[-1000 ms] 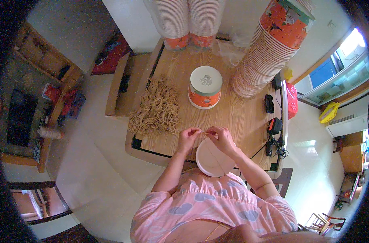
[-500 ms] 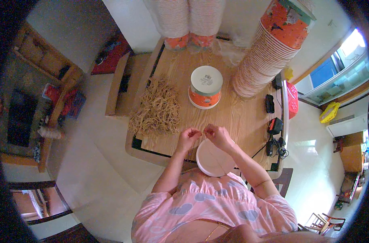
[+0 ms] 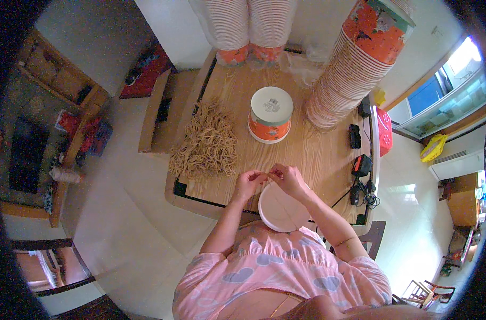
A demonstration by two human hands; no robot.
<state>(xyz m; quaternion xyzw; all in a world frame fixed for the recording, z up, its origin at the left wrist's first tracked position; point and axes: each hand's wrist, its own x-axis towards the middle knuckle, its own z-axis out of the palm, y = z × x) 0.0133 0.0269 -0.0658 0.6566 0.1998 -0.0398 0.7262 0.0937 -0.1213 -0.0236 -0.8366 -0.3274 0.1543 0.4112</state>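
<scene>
A paper bucket (image 3: 283, 210) leans against my body at the table's near edge, its pale round opening turned up. A thin tan cord (image 3: 286, 209) runs across that opening toward my fingers. My left hand (image 3: 248, 184) is closed in a pinch at the bucket's far rim, on the cord's end as far as I can see. Right beside it, fingertips nearly touching, my right hand (image 3: 286, 178) pinches the cord too. The exact spot between the fingertips is too small to make out. To the left lies a tangled heap of tan cords (image 3: 206, 141).
An upside-down orange-and-green bucket (image 3: 271, 114) stands mid-table. A tall leaning stack of nested buckets (image 3: 355, 66) rises at the back right, with plastic-wrapped stacks (image 3: 248, 26) behind. Black adapters and cables (image 3: 362, 184) lie along the right edge. An open cardboard box (image 3: 165, 109) stands left of the table.
My left hand has shifted very slightly, its fingers still pinched close to the right hand's. The bucket and everything on the table have stayed put.
</scene>
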